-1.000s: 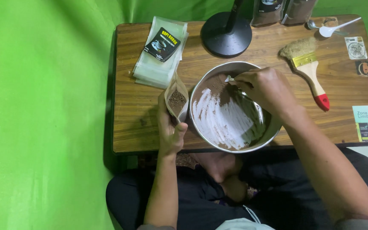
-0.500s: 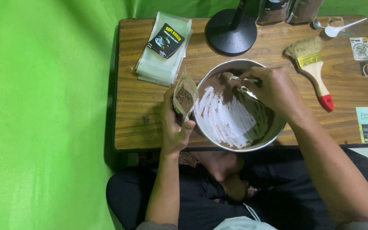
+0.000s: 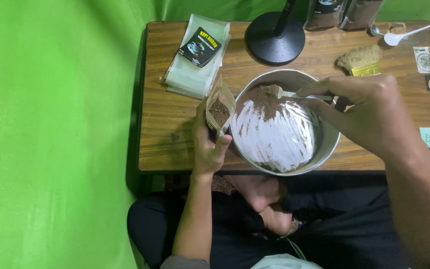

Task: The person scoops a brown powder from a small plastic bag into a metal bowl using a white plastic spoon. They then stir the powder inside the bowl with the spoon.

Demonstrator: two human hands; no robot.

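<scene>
The pouch [image 3: 219, 110] stands upright in my left hand [image 3: 209, 142], just off the left rim of the metal bowl [image 3: 332, 144], its mouth open and brown powder showing inside. My left fingers [image 3: 223, 141] are wrapped round its lower half, closed on it. My right hand [image 3: 369, 112] is over the right side of the bowl, its fingers pinched on the handle of a small white spoon [image 3: 287, 93]. The spoon's long axis runs nearly level, left to right, with the scoop end pointing left toward the pouch and loaded with powder above the brown heap [image 3: 262, 99] at the far side of the bowl. So the pouch mouth lies to the left of the scoop and slightly nearer me, close but apart, with the bowl's rim between them. The right hand carries the spoon; the left only steadies the pouch.

Against the earlier frames, my right hand now sits farther right and the spoon reaches out clear of it, where half a second ago the hand covered the powder. The pouch sits at much the same place by the rim.

On the bench [image 3: 175, 144] there is also a stack of clear bags [image 3: 187, 79] with a dark label on top, a round black stand base [image 3: 274, 42], a brush [image 3: 359, 60] and a second white spoon [image 3: 399, 36].
</scene>
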